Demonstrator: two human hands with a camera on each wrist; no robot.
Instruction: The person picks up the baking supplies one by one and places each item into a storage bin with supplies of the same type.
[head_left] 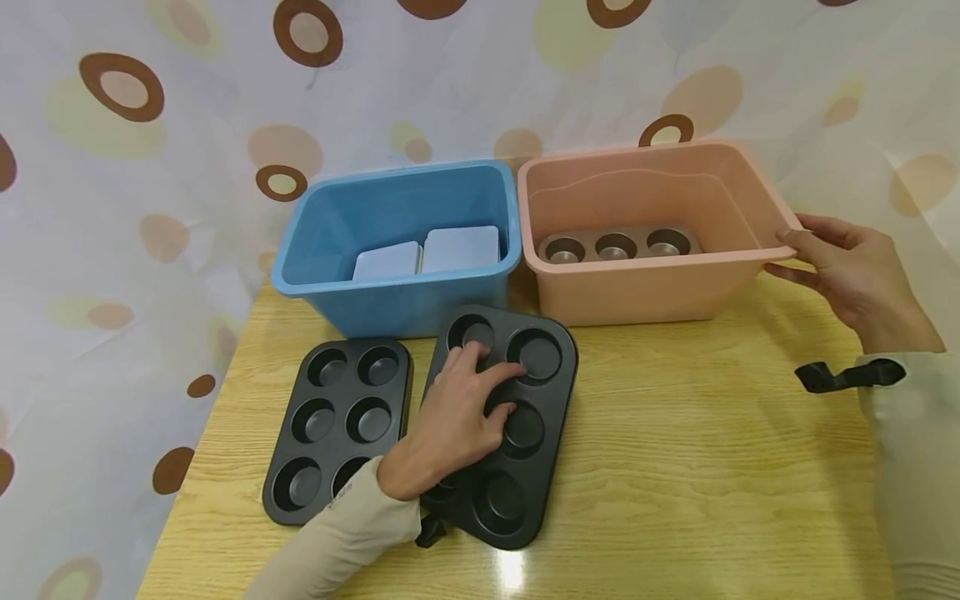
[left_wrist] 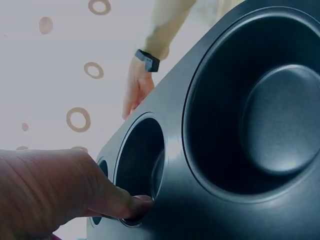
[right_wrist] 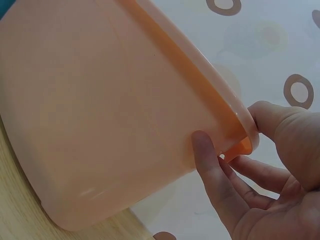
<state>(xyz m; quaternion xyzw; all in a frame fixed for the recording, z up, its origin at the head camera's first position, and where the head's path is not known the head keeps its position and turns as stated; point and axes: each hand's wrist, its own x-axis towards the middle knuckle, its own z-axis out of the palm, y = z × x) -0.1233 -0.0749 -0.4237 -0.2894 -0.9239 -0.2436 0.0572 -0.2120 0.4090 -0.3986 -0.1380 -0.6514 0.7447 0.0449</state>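
Observation:
My left hand (head_left: 453, 417) is over a dark muffin pan (head_left: 501, 504), its fingers and thumb bent into the cups. The left wrist view shows the thumb (left_wrist: 122, 202) dipping into one cup. This pan sits at a slant, its far end close against the blue bin. At the right, my right hand (head_left: 862, 271) grips the corner rim of a pink plastic bin (head_left: 630, 292), the thumb on the rim and the fingers below it. Inside that bin lies a brown muffin pan (head_left: 633, 242) with three cups showing.
Left of the held pan lies another dark muffin pan (head_left: 337, 417), partly behind my left forearm. A blue plastic bin (head_left: 397, 300) at the back holds two white square-looking items (head_left: 461, 246). All of this stands on a wooden table (head_left: 675, 467) backed by a dotted cloth (head_left: 450, 83).

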